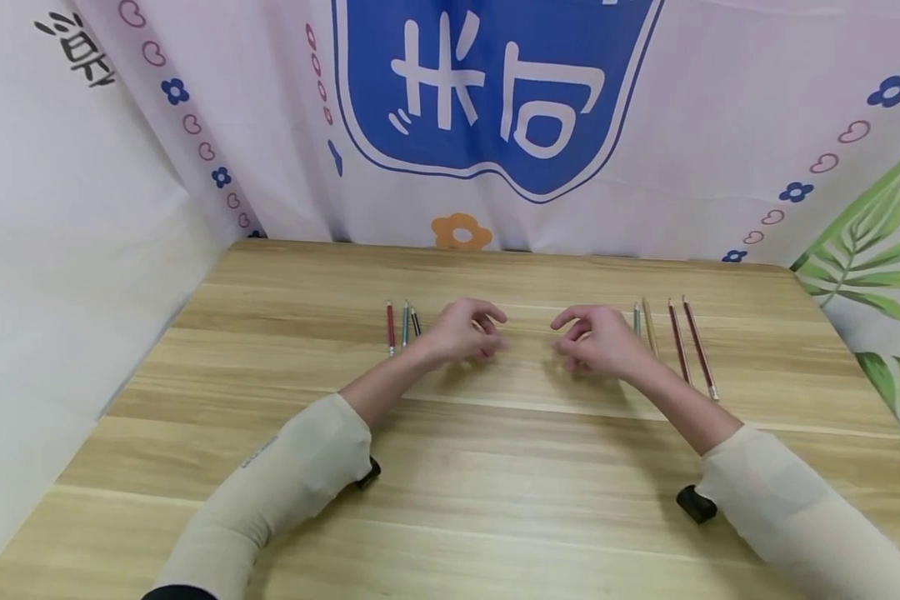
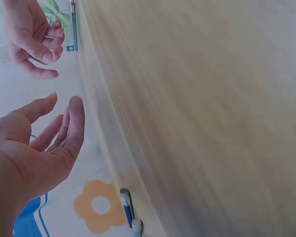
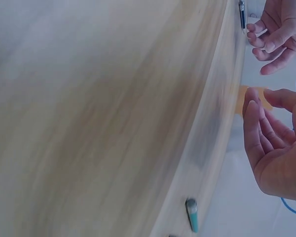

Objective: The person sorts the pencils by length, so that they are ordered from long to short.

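Empty left hand (image 1: 471,329) and right hand (image 1: 596,340) near the centre of the frame, relaxed, with loosely bent fingers and tips facing across a gap. Beneath, across the lower frame, wood-grain table (image 1: 450,492). Along the top, pale cloth (image 1: 682,167) with large blue badge (image 1: 363,67). At lower left, cream left sleeve (image 1: 300,467); at lower right, matching right sleeve (image 1: 802,508). On the table, right of centre: two dark red pencils (image 1: 701,350), then tan pencil (image 1: 648,325) and, partly behind the right hand, teal pencil (image 1: 637,318). Left of centre, beside the left hand: red pencil (image 1: 390,327), short teal pencil (image 1: 405,325) and, nearest the hand, dark pencil (image 1: 416,321).
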Demonstrator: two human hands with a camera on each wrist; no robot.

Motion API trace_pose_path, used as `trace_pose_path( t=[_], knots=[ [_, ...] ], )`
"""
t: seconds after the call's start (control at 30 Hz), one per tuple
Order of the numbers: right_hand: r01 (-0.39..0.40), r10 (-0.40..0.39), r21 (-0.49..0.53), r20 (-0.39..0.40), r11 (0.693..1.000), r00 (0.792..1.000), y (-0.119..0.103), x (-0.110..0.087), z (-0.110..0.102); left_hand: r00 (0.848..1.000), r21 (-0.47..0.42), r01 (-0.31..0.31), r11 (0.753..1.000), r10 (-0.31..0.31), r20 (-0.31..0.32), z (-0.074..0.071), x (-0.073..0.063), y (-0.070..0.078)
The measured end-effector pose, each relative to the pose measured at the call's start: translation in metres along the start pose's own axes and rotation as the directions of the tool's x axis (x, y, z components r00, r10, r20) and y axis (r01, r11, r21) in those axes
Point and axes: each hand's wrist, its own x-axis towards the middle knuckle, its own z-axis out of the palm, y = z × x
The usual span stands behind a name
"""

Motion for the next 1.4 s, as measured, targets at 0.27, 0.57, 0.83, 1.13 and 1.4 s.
trace_pose_path(
  t=[0.27, 0.57, 0.83, 1.13, 1.4],
  knots=[
    [0.005, -0.005, 0.028, 0.008, 1.000, 1.000, -0.012, 0.011, 0.015, 0.999, -0.012, 0.034, 0.999, -0.034, -0.042, -0.016, -0.010, -0.005],
    [0.016, -0.019, 0.078, 0.036, 0.997, 0.999, -0.022, 0.021, 0.029, 0.995, -0.043, 0.042, 0.998, -0.046, -0.085, -0.031, -0.019, -0.011],
    [0.035, -0.040, 0.106, 0.050, 0.994, 0.998, -0.029, 0.030, 0.042, 0.990, -0.072, 0.007, 0.997, -0.017, -0.140, -0.052, -0.029, -0.017],
    [0.041, -0.059, 0.177, 0.098, 0.983, 0.993, -0.036, 0.038, 0.055, 0.988, -0.117, 0.021, 0.993, -0.039, -0.151, -0.064, -0.037, -0.025],
    [0.070, -0.090, 0.183, 0.100, 0.981, 0.991, -0.043, 0.047, 0.067, 0.981, -0.116, 0.033, 0.993, -0.054, -0.185, -0.073, -0.043, -0.031]
  ],
)
